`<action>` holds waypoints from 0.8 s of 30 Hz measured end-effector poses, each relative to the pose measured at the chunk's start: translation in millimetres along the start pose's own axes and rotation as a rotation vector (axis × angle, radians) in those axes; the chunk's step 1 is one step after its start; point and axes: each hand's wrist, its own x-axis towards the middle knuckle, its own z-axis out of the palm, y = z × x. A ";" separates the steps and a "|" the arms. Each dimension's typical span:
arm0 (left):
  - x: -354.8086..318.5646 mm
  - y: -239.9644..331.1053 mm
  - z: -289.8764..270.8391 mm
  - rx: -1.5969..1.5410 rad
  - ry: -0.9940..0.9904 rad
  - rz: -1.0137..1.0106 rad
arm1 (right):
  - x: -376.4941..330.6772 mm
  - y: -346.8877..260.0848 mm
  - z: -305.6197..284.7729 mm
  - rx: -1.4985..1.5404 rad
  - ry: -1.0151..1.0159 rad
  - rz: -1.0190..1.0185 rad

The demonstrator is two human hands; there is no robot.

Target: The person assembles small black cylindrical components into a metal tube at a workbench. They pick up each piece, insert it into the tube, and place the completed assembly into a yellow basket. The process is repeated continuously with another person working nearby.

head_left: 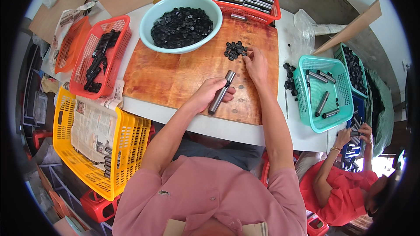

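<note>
My left hand (209, 95) is wrapped around a shiny steel tube (218, 100), held at a slant over the wooden board. Near the tube's upper end, by my thumb, shows a small black part (227, 84). My right hand (256, 64) reaches to the right edge of a small pile of black plastic caps (234, 50). Its thumb and fingertips close on a cap there. Behind the pile, another steel tube (238, 17) lies on the board by the red basket.
A pale blue basin (143, 32) full of black caps stands at the back. Steel tubes fill a red basket (276, 11); black parts lie in another red basket (127, 28). A green basket (302, 100) holds several tubes. A yellow crate (114, 166) sits left. A co-worker (337, 188) handles tubes at right.
</note>
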 end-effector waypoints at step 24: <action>9.0 -3.4 -7.2 -0.227 -0.139 0.094 | -74.4 -51.2 -61.9 0.052 -0.284 -0.021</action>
